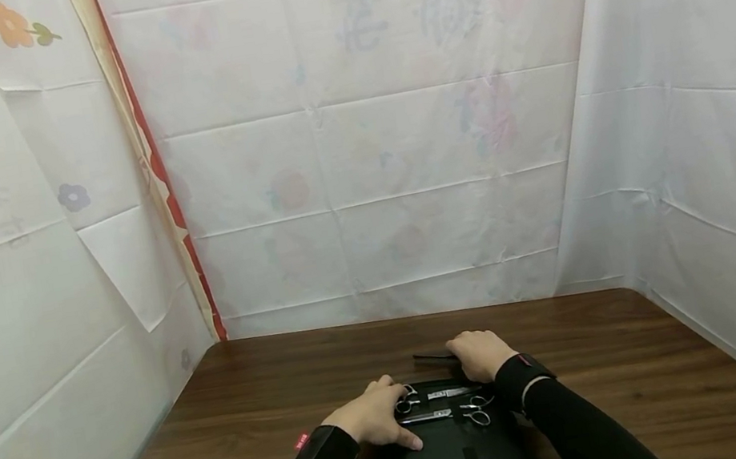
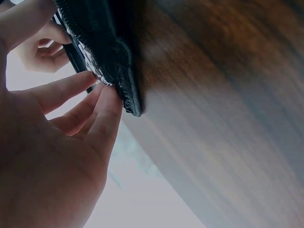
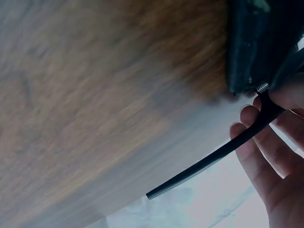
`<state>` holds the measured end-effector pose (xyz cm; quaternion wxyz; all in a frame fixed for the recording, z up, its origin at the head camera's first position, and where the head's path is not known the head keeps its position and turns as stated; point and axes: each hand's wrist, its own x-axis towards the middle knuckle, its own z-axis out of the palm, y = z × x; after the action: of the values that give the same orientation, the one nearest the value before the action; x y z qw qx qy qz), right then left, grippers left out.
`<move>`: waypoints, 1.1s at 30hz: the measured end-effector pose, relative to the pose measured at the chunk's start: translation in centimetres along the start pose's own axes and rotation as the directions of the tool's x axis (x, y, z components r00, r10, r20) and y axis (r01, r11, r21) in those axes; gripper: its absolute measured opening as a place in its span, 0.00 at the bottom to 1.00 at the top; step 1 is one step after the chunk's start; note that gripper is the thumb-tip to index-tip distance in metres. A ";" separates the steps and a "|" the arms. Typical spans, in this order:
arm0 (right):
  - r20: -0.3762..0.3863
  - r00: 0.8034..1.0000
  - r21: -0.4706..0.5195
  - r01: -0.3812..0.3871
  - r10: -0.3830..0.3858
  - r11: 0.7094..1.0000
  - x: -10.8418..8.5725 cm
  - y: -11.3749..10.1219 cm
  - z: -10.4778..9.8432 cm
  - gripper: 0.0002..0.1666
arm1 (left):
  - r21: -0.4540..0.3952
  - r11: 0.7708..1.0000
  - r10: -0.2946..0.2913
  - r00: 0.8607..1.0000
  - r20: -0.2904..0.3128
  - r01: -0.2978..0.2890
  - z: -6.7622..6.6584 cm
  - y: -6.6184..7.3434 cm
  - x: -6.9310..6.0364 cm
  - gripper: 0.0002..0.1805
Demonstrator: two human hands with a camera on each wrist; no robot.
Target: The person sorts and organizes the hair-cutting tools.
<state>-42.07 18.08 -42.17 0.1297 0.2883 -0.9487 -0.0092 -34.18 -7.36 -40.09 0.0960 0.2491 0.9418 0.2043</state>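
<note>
A black zip case [image 1: 442, 456] lies spread out on the table. Two pairs of silver scissors sit in it: the upper scissors [image 1: 448, 393] with finger loops to the left, the lower scissors [image 1: 429, 417] with loops to the right. My left hand [image 1: 372, 415] rests on the case's left side, thumb on top, fingertips at the zipped edge by the upper loops. At the far right corner my right hand [image 1: 480, 354] pinches a slim black handle [image 3: 202, 166]. This handle sticks out leftward beyond the case; its wider end is hidden by the fingers, so its kind is unclear.
The brown wooden table [image 1: 281, 406] spreads around the case. White printed sheets hang as walls at the back [image 1: 362, 149], left [image 1: 13, 337] and right [image 1: 712, 147].
</note>
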 end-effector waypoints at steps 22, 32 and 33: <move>-0.053 0.997 0.092 0.054 -0.050 0.994 -2.3 -1.0 -2.2 0.08 | 0.001 0.999 0.047 0.999 -0.024 -0.047 0.2 0.0 -0.4 0.41; -0.104 0.989 0.083 0.116 -0.107 0.990 -3.6 -1.4 -3.2 0.09 | -0.017 0.998 0.064 0.998 -0.025 -0.064 0.3 -0.4 -0.4 0.41; -0.109 0.988 0.083 0.121 -0.111 0.989 -3.7 -1.5 -3.3 0.08 | -0.017 0.998 0.067 0.997 -0.026 -0.067 0.3 -0.4 -0.4 0.41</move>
<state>-37.46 19.06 -39.97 0.1653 0.3486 -0.9217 0.0406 -33.96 -7.78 -40.52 0.0796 0.2771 0.9322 0.2190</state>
